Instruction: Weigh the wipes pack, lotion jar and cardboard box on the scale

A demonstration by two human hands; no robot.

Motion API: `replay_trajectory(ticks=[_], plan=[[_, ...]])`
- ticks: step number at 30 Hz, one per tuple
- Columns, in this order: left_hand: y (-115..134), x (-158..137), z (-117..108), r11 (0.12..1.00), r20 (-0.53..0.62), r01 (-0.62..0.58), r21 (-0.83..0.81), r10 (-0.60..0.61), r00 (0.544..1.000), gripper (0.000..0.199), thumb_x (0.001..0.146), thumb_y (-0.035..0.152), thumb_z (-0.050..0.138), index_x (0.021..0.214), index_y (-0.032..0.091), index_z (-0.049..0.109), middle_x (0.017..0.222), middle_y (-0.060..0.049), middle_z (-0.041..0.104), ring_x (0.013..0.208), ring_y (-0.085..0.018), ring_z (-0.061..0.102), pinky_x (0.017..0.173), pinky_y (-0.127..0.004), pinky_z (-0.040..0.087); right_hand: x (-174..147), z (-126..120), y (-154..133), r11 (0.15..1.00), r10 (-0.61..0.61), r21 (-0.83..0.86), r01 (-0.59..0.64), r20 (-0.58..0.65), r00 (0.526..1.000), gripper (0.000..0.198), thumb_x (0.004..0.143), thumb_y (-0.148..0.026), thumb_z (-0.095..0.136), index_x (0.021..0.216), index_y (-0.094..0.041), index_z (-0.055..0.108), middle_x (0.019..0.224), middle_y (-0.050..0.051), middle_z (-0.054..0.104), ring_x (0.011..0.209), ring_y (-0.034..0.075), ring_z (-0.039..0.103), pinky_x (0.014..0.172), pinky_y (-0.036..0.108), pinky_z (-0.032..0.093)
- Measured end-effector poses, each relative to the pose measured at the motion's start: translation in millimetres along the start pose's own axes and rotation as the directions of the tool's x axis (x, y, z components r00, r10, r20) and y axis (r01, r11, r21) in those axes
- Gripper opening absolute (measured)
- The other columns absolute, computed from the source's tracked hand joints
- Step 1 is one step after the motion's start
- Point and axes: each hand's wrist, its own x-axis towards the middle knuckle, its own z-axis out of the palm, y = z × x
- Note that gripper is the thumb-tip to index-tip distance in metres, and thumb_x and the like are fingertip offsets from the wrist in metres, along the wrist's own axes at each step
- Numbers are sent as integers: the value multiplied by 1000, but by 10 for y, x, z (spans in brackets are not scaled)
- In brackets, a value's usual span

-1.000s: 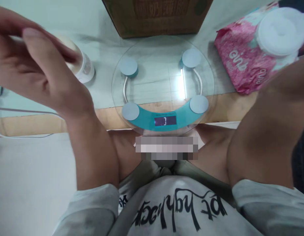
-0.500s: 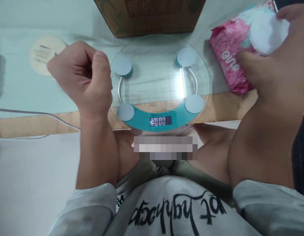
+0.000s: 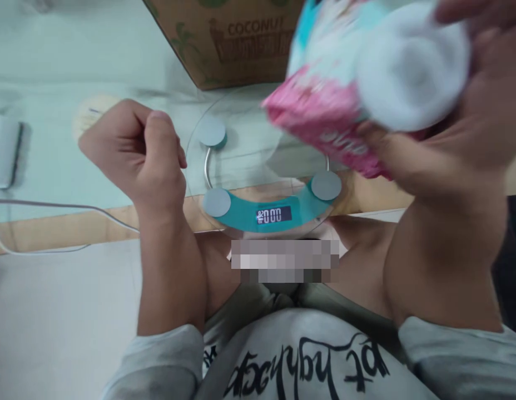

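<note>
My right hand [image 3: 454, 128] is closed on a pink, white and blue wet wipes pack [image 3: 316, 105] with a round white lid. It holds the pack up over the right side of a glass scale [image 3: 260, 219], hiding part of it. On the scale's teal band, the lit display reads zeros. My left hand [image 3: 137, 150] makes a fist with the thumb on top, left of the scale, and nothing shows in it. Behind the fist lies a pale round disc [image 3: 93, 111], partly covered.
A brown cardboard box [image 3: 241, 50] printed "COCONUT" stands behind the scale. At far left are a white device [image 3: 5, 150] and a white cable [image 3: 74, 205] along the table's wooden edge [image 3: 41, 228]. My legs are under that edge.
My right hand has lifted the wet wipes pack off the cloth and moved it left, over the scale. My left hand stays a fist. The view has shifted slightly.
</note>
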Motion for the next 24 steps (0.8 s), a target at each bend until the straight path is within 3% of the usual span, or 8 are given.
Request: replay_trajectory(ticks=[3, 6, 11, 13, 15, 17, 20, 24], plan=[[27, 9, 7, 999, -36, 8, -54, -10, 999, 24, 85, 10, 56, 63, 18, 51, 50, 5, 38, 45, -4, 34, 55, -23, 14, 83, 316, -260, 958, -226, -134, 254, 195, 955, 61, 96, -18, 68, 156, -27, 67, 155, 1, 72, 151, 21, 71, 134, 37, 61], [53, 10, 6, 998, -26, 19, -62, -20, 999, 25, 86, 13, 57, 62, 19, 51, 49, 6, 39, 45, -3, 33, 51, -21, 12, 101, 547, -291, 962, -182, -130, 241, 357, 916, 72, 91, -16, 65, 160, -39, 64, 157, 0, 72, 149, 24, 72, 130, 48, 64], [-6, -1, -74, 998, 6, 39, -49, -39, 999, 27, 90, 12, 56, 64, 15, 48, 50, 6, 42, 47, 0, 35, 53, -17, 17, 65, 521, -109, 978, -195, -12, 210, 323, 926, 78, 100, -35, 75, 175, -41, 56, 177, -2, 59, 172, 27, 58, 151, 52, 52], [-79, 1, -128, 999, -2, 37, -27, -37, 999, 28, 88, 11, 56, 63, 15, 44, 50, 6, 38, 47, 1, 30, 53, -18, 14, 59, 435, 86, 972, -230, 102, 213, 202, 952, 75, 101, -52, 82, 171, -36, 63, 174, -1, 62, 169, 29, 61, 147, 51, 56], [-149, 6, -178, 999, -12, 22, -30, -23, 1000, 37, 86, 12, 58, 61, 16, 31, 51, 5, 26, 47, 1, 20, 54, -20, 7, 33, 383, 359, 981, -96, 158, 116, -127, 987, 45, 103, -61, 79, 133, -29, 80, 124, 3, 77, 114, 23, 77, 104, 47, 69], [-190, 11, -212, 999, 13, 28, -31, -27, 1000, 46, 85, 11, 59, 59, 16, 21, 54, 4, 16, 50, 2, 12, 55, -21, 2, -26, 377, 641, 973, 147, 225, -50, -439, 886, 43, 101, -62, 72, 87, -22, 62, 73, 3, 44, 62, 10, 38, 64, 35, 46], [-193, 10, -220, 998, 91, 59, -6, -59, 994, 43, 84, 8, 57, 55, 13, 26, 58, 3, 11, 54, 2, 8, 57, -19, 0, -140, 400, 887, 918, 375, 320, -235, -508, 775, 62, 96, -63, 66, 75, -21, 27, 66, 1, 11, 61, 5, 6, 56, 26, 23], [-166, -15, -170, 999, 143, 47, -9, -46, 989, 47, 89, 11, 60, 55, 12, 27, 60, 3, 11, 56, 4, 9, 62, -17, 2, -195, 433, 810, 935, 332, 288, -206, -509, 795, 71, 90, -59, 73, 70, -19, 18, 63, 1, 11, 56, 4, 9, 55, 25, 13]])
